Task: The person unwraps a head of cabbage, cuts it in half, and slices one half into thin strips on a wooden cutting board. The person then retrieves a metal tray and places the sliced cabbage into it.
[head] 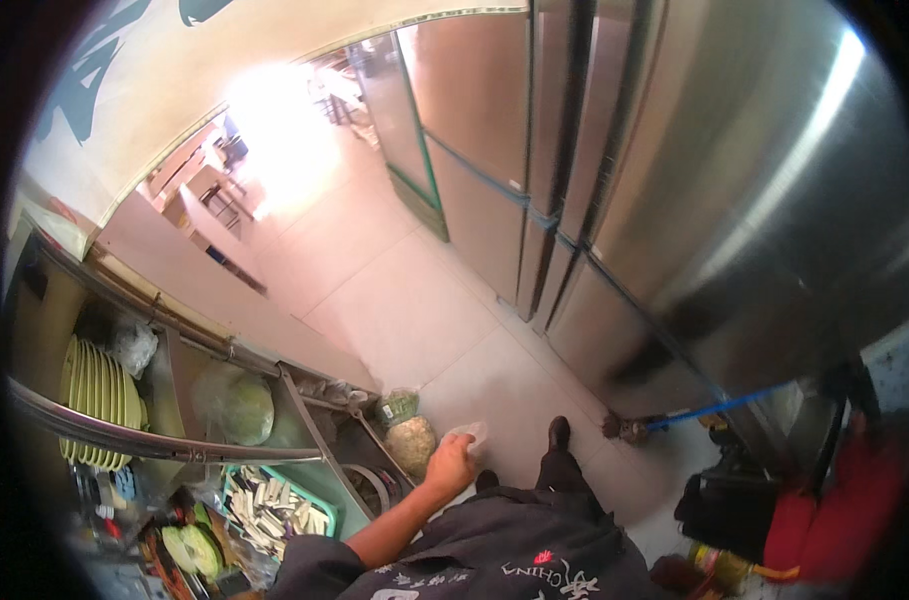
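My left hand [452, 463] is in front of my body at the lower middle, its fingers closed on a thin clear plastic bag [471, 435]. Just left of it, a plastic bag of pale, lumpy food [411, 446] and a bag of green vegetables [399, 406] stand at the foot of the shelving. My right hand is out of view. On the shelving at lower left are a turquoise basket [333, 517] of pale cut vegetable strips [263, 502], a cut green vegetable [191, 550] and a pale green round item wrapped in plastic [246, 409].
Stacked green plates [101, 397] stand on edge behind a curved metal rail [161, 446]. Steel refrigerator doors [477, 105] line the right side. A blue-handled tool [717, 409] lies low beside them, with red fabric [837, 510] at lower right. Tiled floor [379, 277] runs towards a bright opening.
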`<act>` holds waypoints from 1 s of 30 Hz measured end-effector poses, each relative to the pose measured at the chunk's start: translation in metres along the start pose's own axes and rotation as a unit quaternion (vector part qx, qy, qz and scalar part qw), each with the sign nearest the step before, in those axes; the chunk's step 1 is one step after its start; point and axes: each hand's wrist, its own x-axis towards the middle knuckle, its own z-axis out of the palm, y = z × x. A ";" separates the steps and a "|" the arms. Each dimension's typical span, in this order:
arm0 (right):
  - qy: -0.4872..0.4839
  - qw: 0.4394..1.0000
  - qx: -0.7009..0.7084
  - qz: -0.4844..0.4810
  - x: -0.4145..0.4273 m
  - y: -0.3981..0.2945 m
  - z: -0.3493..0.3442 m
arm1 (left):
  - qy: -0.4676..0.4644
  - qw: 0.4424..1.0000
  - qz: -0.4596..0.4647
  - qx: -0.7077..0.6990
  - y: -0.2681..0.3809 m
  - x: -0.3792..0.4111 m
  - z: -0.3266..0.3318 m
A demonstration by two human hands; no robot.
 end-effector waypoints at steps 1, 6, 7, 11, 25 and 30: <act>-0.006 1.000 -0.018 -0.015 0.025 -0.018 -0.007 | -0.027 0.999 -0.028 0.013 -0.007 0.015 0.007; -0.060 0.987 -0.094 -0.117 0.148 -0.102 -0.013 | -0.113 0.972 -0.188 0.082 -0.022 0.047 -0.013; -0.064 0.980 -0.112 -0.154 0.184 -0.114 -0.018 | -0.126 0.964 -0.221 0.081 -0.026 0.049 -0.011; -0.087 0.963 -0.142 -0.213 0.171 -0.317 -0.048 | -0.052 0.939 -0.331 0.071 -0.075 0.037 0.006; -0.138 0.936 -0.272 -0.173 0.222 -0.539 0.098 | -0.148 0.859 -0.476 -0.120 -0.269 0.131 0.019; -0.179 0.949 -0.203 -0.160 0.180 -0.694 0.194 | -0.045 0.876 -0.461 -0.133 -0.337 0.295 -0.116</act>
